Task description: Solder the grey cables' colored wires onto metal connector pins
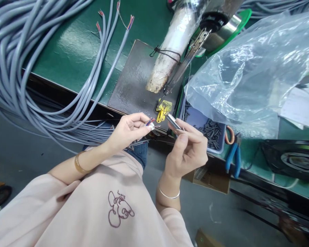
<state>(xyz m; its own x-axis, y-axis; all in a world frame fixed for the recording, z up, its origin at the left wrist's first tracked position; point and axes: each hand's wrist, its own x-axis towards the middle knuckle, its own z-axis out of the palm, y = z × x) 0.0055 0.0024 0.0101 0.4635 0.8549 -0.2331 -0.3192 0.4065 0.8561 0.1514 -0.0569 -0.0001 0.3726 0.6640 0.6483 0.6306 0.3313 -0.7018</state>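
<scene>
My left hand pinches the stripped end of a grey cable, where thin red, blue and white wires stick out past the fingertips. In my right hand is a metal multi-pin connector, its row of contacts turned toward the wires. A small gap separates wires and connector. Just beyond both hands, a yellow clip-like holder sits on a dark board. Above it the slim metal tip of a soldering tool points down beside a wrapped white tube.
Grey cables lie coiled at the left, several with stripped ends. A blue bin holds small black sleeves, partly under a clear plastic bag. Blue-handled pliers, a black fan and a green-rimmed spool stand on the right.
</scene>
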